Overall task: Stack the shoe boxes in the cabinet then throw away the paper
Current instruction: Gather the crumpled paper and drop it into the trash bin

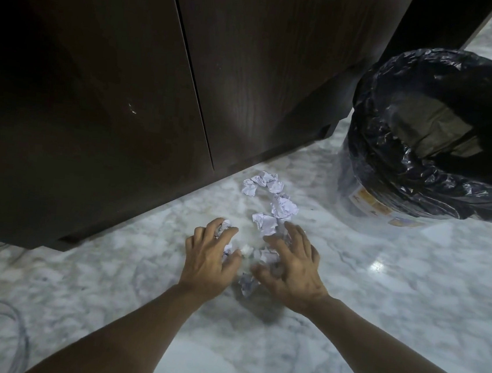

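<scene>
Lying between both hands: crumpled paper balls [265, 218]; left hand [210, 258] curled gripping 1, right hand [291, 267] spread over others.

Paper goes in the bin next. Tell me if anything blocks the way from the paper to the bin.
Nothing visible does. Bare floor lies between the crumpled paper and the bin, whose mouth is open.

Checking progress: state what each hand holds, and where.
Left hand grips a crumpled paper ball in curled fingers. Right hand lies spread over paper scraps on the floor; hold unclear.
</scene>
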`<state>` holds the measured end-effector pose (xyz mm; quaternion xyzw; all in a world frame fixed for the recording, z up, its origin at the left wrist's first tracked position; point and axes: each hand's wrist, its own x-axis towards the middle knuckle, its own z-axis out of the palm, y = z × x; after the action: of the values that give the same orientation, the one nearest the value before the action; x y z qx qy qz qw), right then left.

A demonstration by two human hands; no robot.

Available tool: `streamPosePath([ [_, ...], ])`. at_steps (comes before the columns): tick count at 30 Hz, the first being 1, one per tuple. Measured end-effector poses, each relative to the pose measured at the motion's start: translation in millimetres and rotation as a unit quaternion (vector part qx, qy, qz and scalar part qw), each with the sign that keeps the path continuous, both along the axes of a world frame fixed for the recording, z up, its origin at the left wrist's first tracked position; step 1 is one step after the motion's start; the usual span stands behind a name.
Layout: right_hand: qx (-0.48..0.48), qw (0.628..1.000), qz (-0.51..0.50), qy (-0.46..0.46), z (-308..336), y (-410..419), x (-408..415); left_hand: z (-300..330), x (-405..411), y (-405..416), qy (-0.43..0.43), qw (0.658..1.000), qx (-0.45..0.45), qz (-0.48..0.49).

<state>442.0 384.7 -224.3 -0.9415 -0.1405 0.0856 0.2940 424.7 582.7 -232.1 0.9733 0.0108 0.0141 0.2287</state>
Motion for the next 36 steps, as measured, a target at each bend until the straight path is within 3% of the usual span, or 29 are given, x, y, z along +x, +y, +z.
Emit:
streamPosePath([
  [7, -0.073, 0.997, 0.009, -0.018, -2, 4, -10, -4, 7, -7, 0.009, 1.0, 0.014, 0.008],
  [17, 0.039, 0.996, -0.021, -0.082, -20, -8, -10, -14, 1, -5, -0.038, 0.999, 0.016, -0.021],
  [24, -0.027, 0.989, -0.003, -0.146, -10, -25, -6, -15, 1, -7, -0.031, 0.999, -0.016, -0.008],
  [31, -0.138, 0.99, -0.026, -0.011, 9, -39, -7, -17, -2, -12, -0.034, 0.999, -0.01, 0.001],
  [36, -0.141, 0.99, -0.004, -0.011, 4, -32, -2, -16, -1, -12, -0.03, 0.999, -0.009, 0.005],
])
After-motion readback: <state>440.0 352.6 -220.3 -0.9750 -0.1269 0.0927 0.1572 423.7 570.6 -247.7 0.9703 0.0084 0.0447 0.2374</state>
